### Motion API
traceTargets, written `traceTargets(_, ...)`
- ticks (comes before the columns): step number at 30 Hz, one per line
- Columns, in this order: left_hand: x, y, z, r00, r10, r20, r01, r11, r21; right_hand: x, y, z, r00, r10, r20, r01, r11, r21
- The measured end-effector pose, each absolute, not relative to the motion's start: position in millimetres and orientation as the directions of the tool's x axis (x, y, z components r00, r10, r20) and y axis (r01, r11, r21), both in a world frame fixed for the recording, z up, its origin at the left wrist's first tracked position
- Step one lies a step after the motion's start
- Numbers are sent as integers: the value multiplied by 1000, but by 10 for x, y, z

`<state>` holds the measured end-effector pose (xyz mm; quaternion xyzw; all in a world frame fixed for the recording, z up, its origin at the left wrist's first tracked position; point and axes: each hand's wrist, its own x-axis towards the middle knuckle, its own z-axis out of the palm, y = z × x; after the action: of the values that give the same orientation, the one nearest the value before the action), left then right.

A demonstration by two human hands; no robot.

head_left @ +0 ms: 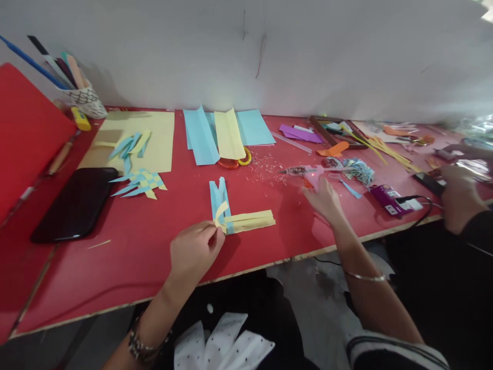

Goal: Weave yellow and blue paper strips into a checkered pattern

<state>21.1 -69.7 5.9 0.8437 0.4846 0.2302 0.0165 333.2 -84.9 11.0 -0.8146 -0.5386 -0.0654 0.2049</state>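
Red table [127, 267] against white wall [308, 51]; grey floor [319, 288] below.

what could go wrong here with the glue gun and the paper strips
The right hand reaches for the pink glue gun near its lit end, so a burn seems possible. The left hand pinches only one corner of the woven paper strips, which might shift or unravel. The cable by the table edge could snag.

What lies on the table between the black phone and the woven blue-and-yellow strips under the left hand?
Head view: between the black phone and woven strips, only a finished woven piece farther back; otherwise bare red table.
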Motion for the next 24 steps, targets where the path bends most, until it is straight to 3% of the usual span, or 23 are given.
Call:
traceTargets(2,215,-703,67,426,816,392,811,-536,235,3314,-639,135,485,823,297,871,-423,-251)
traceTargets(5,221,-712,72,427,800,421,817,-541,201,3153,-515,268,453,839,300,886,-390,-250)
traceTargets(8,224,-718,63,449,780,436,814,-558,161,2761,-609,476,345,860,375,908,-205,-365)
traceTargets(10,225,-719,51,473,758,449,803,-581,134,2404,-719,594,172,952,254,852,-14,-524)
traceTargets(13,227,-718,35,505,714,485,785,-614,87,1916,-825,674,-124,992,6,759,99,-644)
traceTargets(17,227,-724,30,537,663,522,755,-654,53,1672,-815,656,-145,989,-18,691,88,-717)
traceTargets(24,205,-727,10,543,660,519,721,-683,115,1917,-883,642,-64,998,17,633,53,-772)
